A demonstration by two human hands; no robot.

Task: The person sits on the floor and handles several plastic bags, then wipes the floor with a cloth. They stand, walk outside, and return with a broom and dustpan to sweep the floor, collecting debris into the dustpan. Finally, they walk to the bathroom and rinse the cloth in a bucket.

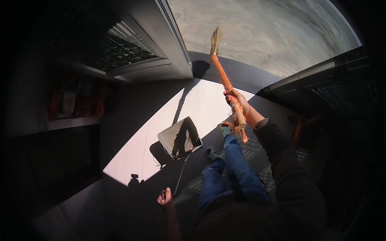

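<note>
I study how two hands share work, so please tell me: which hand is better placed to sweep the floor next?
Probably the right hand: it grips the broom by its orange-wrapped handle, with the bristles pointing away from the person. The left hand holds the dustpan by its long handle.

Single head-worn fisheye, looking steeply down over hands [239,100], floor [134,158].

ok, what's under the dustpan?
Around its edges the floor shows, part sunlit, part in shadow. Whatever lies directly beneath can't be seen: the dustpan, held by its handle in the left hand, covers it.
</note>
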